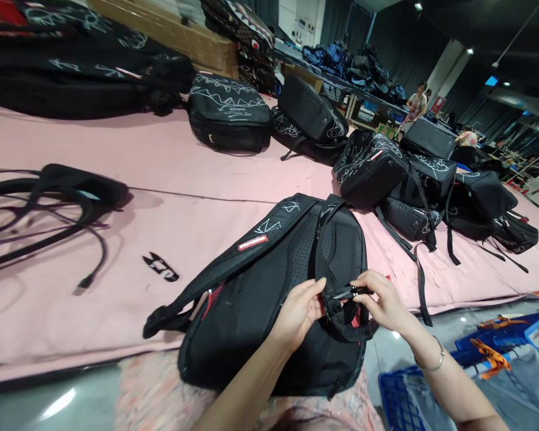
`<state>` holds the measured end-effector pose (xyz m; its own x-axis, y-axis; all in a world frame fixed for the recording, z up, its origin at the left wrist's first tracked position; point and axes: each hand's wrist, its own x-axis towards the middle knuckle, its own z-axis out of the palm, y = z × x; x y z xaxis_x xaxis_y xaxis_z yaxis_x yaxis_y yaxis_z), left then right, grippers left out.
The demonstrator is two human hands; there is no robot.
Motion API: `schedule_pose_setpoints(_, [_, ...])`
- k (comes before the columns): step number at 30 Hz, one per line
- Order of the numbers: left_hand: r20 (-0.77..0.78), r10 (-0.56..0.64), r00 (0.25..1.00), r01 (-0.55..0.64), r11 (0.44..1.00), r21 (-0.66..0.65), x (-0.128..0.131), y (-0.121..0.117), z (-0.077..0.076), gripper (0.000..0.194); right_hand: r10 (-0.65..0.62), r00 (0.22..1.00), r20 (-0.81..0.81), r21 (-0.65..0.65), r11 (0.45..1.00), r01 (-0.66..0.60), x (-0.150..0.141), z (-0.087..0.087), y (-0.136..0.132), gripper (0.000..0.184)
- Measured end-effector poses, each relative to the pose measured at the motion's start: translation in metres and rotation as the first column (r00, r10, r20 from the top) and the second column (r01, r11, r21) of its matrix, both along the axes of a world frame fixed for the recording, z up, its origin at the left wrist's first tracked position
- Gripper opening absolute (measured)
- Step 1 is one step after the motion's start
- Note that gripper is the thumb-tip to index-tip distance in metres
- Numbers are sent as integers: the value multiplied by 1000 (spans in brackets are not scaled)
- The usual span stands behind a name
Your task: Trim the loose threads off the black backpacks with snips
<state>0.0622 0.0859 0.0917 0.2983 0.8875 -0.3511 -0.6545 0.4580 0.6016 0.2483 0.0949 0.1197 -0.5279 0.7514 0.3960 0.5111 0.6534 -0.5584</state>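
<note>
A black backpack (247, 329) lies back side up at the table's front edge, its shoulder straps uppermost. My left hand (299, 308) pinches the edge of the right shoulder strap (322, 254) near its lower end. Close beside it, my right hand (379, 297) is closed on a small dark tool with narrow grey blades, which looks like thread snips (345, 293). The blades point left, at the strap. Fingers partly hide the tool. A red label (253, 242) and white line drawings mark the left strap (233, 257).
On the pink table (170, 143) lie a black forked piece with white marks (161, 267) and a dark device with coiled cables (85, 185). Several black backpacks (231, 114) line the far side and right. Blue crates (404, 401) stand on the floor at right. A person (417, 103) stands far back.
</note>
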Motion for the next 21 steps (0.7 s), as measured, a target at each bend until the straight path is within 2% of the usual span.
schedule_pose_setpoints(5, [7, 17, 1000, -17, 1000, -14, 2, 0, 1, 38, 35, 999, 38, -11, 999, -35, -6, 8, 0, 11])
schedule_pose_setpoints(11, [-9, 20, 1000, -20, 1000, -10, 2, 1, 0, 38, 32, 989, 142, 105, 993, -47, -10, 8, -1, 10])
schedule_pose_setpoints(14, [-12, 9, 1000, -9, 1000, 6, 1, 1, 0, 36, 19, 993, 116, 134, 990, -34, -7, 6, 0, 9])
schedule_pose_setpoints(18, [-2, -12, 1000, 12, 1000, 15, 0, 1, 0, 31, -9, 1000, -15, 71, 997, 10, -3, 7, 0, 13])
schedule_pose_setpoints(21, [-6, -28, 1000, 28, 999, 30, 0, 1, 2, 29, -8, 997, -71, -29, 1000, 6, -3, 9, 0, 30])
